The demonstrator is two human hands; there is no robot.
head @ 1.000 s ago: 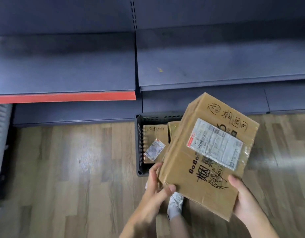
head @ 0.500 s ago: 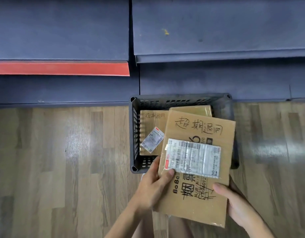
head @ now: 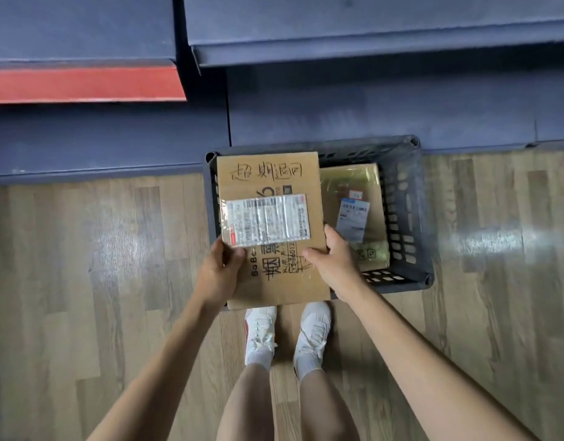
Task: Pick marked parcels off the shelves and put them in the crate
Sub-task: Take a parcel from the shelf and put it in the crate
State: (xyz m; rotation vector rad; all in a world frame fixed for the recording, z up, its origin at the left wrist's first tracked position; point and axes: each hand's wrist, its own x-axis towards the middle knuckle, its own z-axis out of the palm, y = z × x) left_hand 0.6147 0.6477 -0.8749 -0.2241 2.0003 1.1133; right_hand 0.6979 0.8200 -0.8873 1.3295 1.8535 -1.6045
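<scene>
You hold the marked box [head: 271,218] flat over the left half of the crate [head: 404,198], its near edge overhanging the rim at 6 o'clock. Your left hand [head: 218,275] pinches the box's near-left edge, thumb on top; your right hand [head: 333,265] clamps the near-right edge, thumb laid across the face, the other fingers hidden beneath. A taped parcel [head: 353,218] lies in the crate at 3 o'clock of the box. Push the box toward 12 o'clock until it clears the near rim, lower it level, then slip your fingers out sideways.
</scene>
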